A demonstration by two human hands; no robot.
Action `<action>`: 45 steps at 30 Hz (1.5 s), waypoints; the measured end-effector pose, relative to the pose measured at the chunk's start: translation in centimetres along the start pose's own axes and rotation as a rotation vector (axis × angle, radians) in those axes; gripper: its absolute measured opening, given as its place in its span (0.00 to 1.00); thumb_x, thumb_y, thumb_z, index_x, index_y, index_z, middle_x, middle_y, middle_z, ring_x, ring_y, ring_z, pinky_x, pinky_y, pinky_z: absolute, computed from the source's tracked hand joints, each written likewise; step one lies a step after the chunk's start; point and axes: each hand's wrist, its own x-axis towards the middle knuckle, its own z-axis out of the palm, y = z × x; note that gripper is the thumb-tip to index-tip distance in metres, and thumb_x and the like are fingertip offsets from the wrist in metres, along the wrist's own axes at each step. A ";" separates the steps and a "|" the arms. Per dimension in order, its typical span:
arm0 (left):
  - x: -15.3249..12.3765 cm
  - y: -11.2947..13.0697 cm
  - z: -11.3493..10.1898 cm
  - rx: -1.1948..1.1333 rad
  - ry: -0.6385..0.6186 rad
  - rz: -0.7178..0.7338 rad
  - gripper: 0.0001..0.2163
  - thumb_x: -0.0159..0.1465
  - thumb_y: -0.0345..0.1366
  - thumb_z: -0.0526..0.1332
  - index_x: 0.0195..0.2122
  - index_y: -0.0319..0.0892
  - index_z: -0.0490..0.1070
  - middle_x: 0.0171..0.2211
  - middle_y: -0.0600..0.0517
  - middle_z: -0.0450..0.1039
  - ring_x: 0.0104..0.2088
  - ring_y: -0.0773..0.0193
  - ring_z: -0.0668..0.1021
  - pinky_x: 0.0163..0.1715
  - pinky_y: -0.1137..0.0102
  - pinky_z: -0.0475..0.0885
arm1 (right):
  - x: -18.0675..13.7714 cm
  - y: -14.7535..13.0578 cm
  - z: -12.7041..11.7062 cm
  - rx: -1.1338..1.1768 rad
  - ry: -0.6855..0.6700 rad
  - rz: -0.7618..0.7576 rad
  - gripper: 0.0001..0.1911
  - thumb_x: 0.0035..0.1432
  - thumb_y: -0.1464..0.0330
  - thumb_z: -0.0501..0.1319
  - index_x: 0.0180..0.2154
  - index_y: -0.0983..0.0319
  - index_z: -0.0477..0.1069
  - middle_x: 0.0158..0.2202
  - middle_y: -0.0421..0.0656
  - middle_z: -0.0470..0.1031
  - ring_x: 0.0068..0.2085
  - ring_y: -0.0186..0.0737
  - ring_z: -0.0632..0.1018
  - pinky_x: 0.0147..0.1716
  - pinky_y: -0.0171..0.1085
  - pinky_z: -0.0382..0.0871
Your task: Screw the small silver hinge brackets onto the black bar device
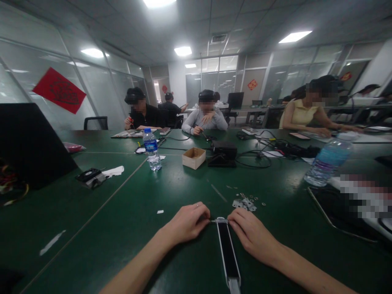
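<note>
Bar: long black thing with a pale frame (228, 249), lying flat on the near middle of the green table (122, 241), pretty much end-on to the wearer.
Left hand: (191, 220) at the bar's far end, left side, thumb and fingers pinching a thin metal bit (212, 221) that reaches toward the bar.
Right hand: (252, 232) fingertips bunched right at the bar's far right corner; can't tell if they're really gripping it or something tiny.
Metal bits: loose little pile of plates (244, 204) just beyond the right hand, some rings (256, 198) scattered around it.
Paper: small white scrap (160, 212) left of the left hand.
Bottles: one with a blue cap (152, 151) farther left, another (329, 161) over on the right.
Box: small open carton (194, 158), mid-table, next to a black stand (222, 154).
Far side: three people seated, dark top left, grey sleeves middle, yellow top right.
</note>
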 end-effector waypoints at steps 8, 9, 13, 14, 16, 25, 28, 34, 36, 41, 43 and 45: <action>0.1 0.1 0.3 0.028 -0.016 -0.005 0.04 0.61 0.28 0.56 0.37 0.41 0.68 0.33 0.52 0.72 0.33 0.63 0.74 0.35 0.71 0.68 | 0.0 0.1 0.1 -0.009 0.006 -0.018 0.12 0.66 0.71 0.48 0.39 0.62 0.70 0.37 0.46 0.71 0.38 0.42 0.73 0.40 0.43 0.69; 0.1 0.1 0.2 0.023 -0.017 -0.005 0.04 0.62 0.29 0.56 0.37 0.41 0.68 0.34 0.52 0.72 0.33 0.63 0.74 0.35 0.71 0.68 | 0.0 0.1 0.1 -0.011 0.007 -0.016 0.12 0.66 0.71 0.48 0.38 0.62 0.70 0.37 0.46 0.71 0.38 0.42 0.73 0.39 0.43 0.69; 0.1 0.3 0.0 0.005 -0.028 -0.014 0.05 0.62 0.29 0.56 0.38 0.41 0.69 0.34 0.52 0.73 0.33 0.64 0.74 0.35 0.72 0.68 | 0.0 0.0 0.0 -0.013 0.003 -0.004 0.11 0.66 0.71 0.49 0.39 0.62 0.70 0.37 0.46 0.71 0.38 0.42 0.73 0.39 0.43 0.69; 0.1 0.3 0.0 0.002 -0.033 -0.020 0.05 0.61 0.29 0.57 0.38 0.41 0.69 0.34 0.52 0.73 0.33 0.64 0.74 0.34 0.72 0.68 | 0.0 -0.1 0.0 -0.012 0.000 0.000 0.11 0.66 0.71 0.49 0.39 0.62 0.70 0.37 0.46 0.71 0.38 0.42 0.72 0.39 0.43 0.69; 0.2 0.4 -0.1 0.000 -0.050 -0.034 0.05 0.61 0.30 0.59 0.38 0.41 0.70 0.34 0.53 0.73 0.33 0.64 0.75 0.34 0.72 0.68 | 0.1 -0.2 -0.1 -0.015 -0.008 0.009 0.11 0.66 0.72 0.49 0.39 0.62 0.70 0.37 0.46 0.71 0.38 0.42 0.72 0.39 0.43 0.68; 0.5 0.6 0.7 0.035 -0.031 -0.041 0.03 0.65 0.34 0.60 0.39 0.42 0.71 0.34 0.53 0.74 0.33 0.64 0.75 0.32 0.73 0.67 | 0.3 -0.4 -0.4 -0.022 0.013 -0.013 0.10 0.66 0.72 0.51 0.37 0.63 0.71 0.36 0.45 0.72 0.38 0.41 0.72 0.39 0.41 0.68; 0.4 0.5 0.9 0.073 -0.025 -0.020 0.04 0.66 0.34 0.59 0.40 0.42 0.72 0.36 0.53 0.75 0.33 0.64 0.76 0.33 0.72 0.67 | 0.3 -0.4 -0.4 -0.023 0.026 -0.023 0.10 0.65 0.72 0.52 0.37 0.63 0.72 0.36 0.45 0.72 0.38 0.40 0.72 0.39 0.40 0.69; 0.5 0.1 1.3 0.134 0.017 0.008 0.06 0.67 0.36 0.58 0.41 0.43 0.73 0.36 0.53 0.75 0.34 0.64 0.77 0.35 0.72 0.68 | 0.3 -0.4 -0.4 -0.114 0.079 -0.045 0.10 0.64 0.70 0.52 0.41 0.63 0.72 0.38 0.46 0.72 0.38 0.42 0.73 0.39 0.41 0.70; 0.5 0.0 1.3 0.136 0.018 0.005 0.06 0.67 0.36 0.58 0.40 0.43 0.73 0.35 0.53 0.75 0.34 0.64 0.76 0.34 0.72 0.68 | 0.5 0.4 -0.8 -0.169 0.145 -0.042 0.11 0.64 0.69 0.52 0.44 0.64 0.70 0.40 0.48 0.72 0.40 0.43 0.73 0.41 0.42 0.70; 0.4 0.1 1.1 0.154 -0.008 -0.008 0.05 0.67 0.36 0.59 0.40 0.44 0.73 0.36 0.53 0.74 0.33 0.65 0.76 0.33 0.73 0.67 | 1.1 5.1 -2.9 -0.351 0.295 0.080 0.11 0.62 0.73 0.51 0.41 0.65 0.71 0.40 0.50 0.72 0.42 0.45 0.72 0.42 0.43 0.68; 0.4 0.2 1.0 0.154 -0.012 -0.014 0.05 0.67 0.36 0.59 0.40 0.44 0.73 0.36 0.53 0.74 0.33 0.65 0.76 0.33 0.73 0.67 | 1.1 7.0 -3.5 -0.383 0.239 0.092 0.12 0.59 0.75 0.52 0.40 0.65 0.72 0.40 0.49 0.72 0.42 0.46 0.72 0.41 0.43 0.67; 0.4 0.2 1.0 0.154 -0.016 -0.018 0.05 0.67 0.36 0.59 0.40 0.44 0.73 0.36 0.54 0.74 0.33 0.65 0.76 0.33 0.73 0.67 | 1.0 8.2 -3.7 -0.366 0.190 0.115 0.11 0.58 0.75 0.53 0.38 0.63 0.73 0.39 0.48 0.73 0.42 0.45 0.72 0.40 0.42 0.66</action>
